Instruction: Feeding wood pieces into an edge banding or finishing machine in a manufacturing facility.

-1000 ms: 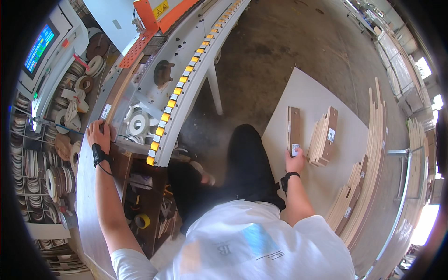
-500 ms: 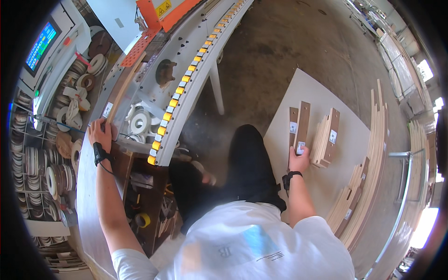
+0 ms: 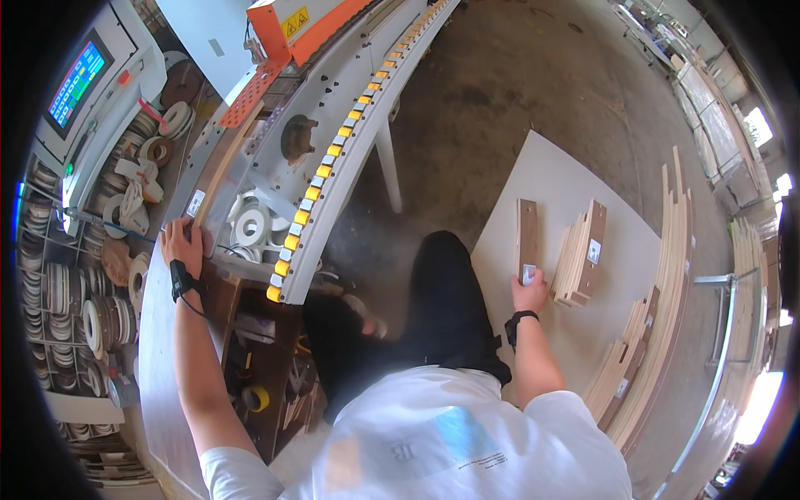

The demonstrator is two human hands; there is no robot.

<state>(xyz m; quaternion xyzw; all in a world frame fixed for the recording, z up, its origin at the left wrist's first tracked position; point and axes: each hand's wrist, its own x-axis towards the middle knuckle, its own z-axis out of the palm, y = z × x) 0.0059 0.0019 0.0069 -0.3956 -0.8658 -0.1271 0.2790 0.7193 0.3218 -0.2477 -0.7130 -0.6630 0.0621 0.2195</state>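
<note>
My left hand (image 3: 182,247) rests at the near end of a narrow wooden strip (image 3: 218,173) with a white label, fingers curled on it. That strip lies along the bed of a machine and runs under an orange perforated guard (image 3: 250,93). Low on my right, my right hand (image 3: 530,292) is closed on the near end of a short brown wooden board (image 3: 527,231) with a hole and a white label. Beside it, a stack of similar short boards (image 3: 574,260) lies on a pale sheet (image 3: 510,185) on the floor.
A rail of yellow rollers (image 3: 312,192) edges the machine. Rolls of edge banding (image 3: 252,225) sit in its tray; more fill the rack (image 3: 107,323) at left, under a control screen (image 3: 79,83). Long wooden strips (image 3: 664,283) lie at right. Yellow tape (image 3: 256,398) sits on a lower shelf.
My right hand has shifted slightly left and nearer with its board, which now covers the other board that lay beside it. My left hand stays at the strip's end.
</note>
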